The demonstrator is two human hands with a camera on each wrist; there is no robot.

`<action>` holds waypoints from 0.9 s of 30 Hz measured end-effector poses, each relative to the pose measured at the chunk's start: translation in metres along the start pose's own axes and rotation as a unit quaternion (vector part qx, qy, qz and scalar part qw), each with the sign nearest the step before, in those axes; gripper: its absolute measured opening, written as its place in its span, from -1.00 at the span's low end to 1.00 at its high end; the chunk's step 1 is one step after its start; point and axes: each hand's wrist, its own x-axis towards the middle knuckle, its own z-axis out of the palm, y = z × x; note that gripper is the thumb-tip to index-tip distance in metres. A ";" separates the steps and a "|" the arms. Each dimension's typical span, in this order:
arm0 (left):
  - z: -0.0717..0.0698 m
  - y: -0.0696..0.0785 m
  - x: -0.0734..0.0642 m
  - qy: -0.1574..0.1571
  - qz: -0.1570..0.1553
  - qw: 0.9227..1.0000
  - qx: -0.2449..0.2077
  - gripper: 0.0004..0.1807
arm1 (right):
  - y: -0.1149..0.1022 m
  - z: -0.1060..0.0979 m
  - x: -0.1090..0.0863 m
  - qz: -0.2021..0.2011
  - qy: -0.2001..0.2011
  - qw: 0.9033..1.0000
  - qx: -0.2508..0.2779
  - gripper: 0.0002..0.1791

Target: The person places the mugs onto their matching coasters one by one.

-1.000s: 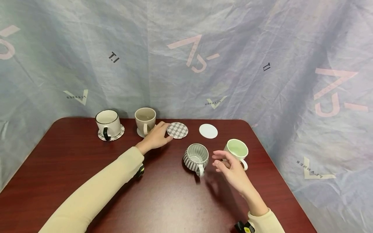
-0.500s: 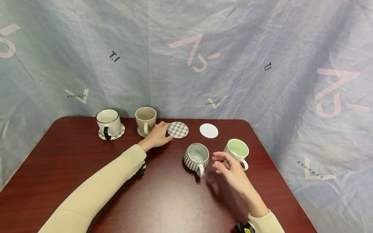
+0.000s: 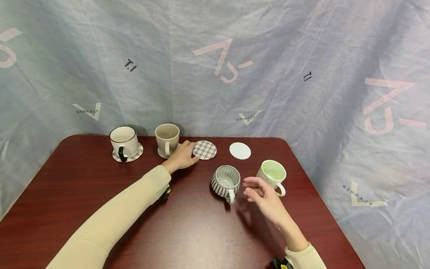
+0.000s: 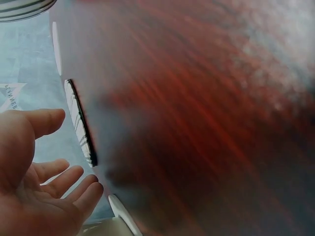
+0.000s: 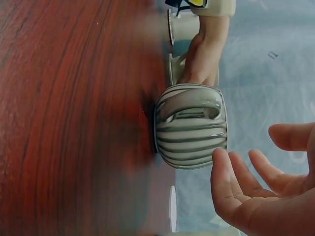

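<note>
Right hand: empty, fingers loosely bent. Striped cup: upright on table, nine o'clock from that hand, apart. From cup: plaid coaster, eleven; white coaster, one; green mug, three; left hand, relaxed, empty, ten. Step, as judged: reaching, ungrasped; a grip calls for right-hand fingers closing leftward.

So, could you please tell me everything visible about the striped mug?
The striped mug looks like glazed ceramic: round-bellied, ribbed, grey and whitish, with one handle turned toward the person. It stands upright, directly on the table, and appears empty. The right hand is beside it, not touching it.
</note>
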 end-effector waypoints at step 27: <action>0.007 -0.007 0.014 -0.029 -0.019 0.999 0.021 -0.24 | 0.002 0.002 -0.003 0.020 -0.024 1.000 -0.003 -0.59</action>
